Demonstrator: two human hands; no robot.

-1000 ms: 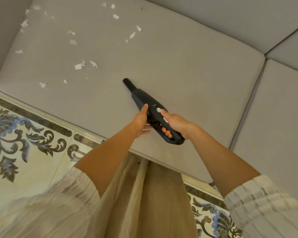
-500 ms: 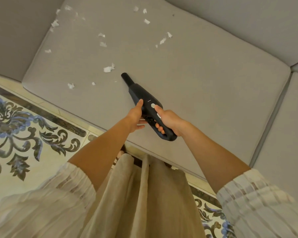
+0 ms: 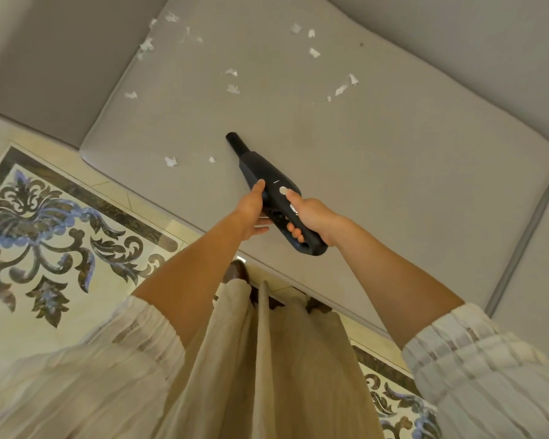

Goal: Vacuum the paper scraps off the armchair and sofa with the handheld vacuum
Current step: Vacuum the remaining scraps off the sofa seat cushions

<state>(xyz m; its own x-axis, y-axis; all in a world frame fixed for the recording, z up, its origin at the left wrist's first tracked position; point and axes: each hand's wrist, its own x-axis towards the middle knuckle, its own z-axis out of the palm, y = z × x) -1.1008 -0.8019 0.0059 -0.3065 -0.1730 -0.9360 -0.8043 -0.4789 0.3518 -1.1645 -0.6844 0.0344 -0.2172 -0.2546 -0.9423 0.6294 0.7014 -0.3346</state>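
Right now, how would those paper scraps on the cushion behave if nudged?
The paper scraps look thin, torn and crumpled, so probably very light and floppy. They lie loose on the seat cushion, so the handheld vacuum should likely lift or scatter them easily.

Ahead of my handheld vacuum (image 3: 268,185) the seat cushion (image 3: 393,172) lies flat and open, strewn only with paper scraps (image 3: 232,88). The armrest (image 3: 54,74) walls the left side, the backrest (image 3: 457,42) the far edge.
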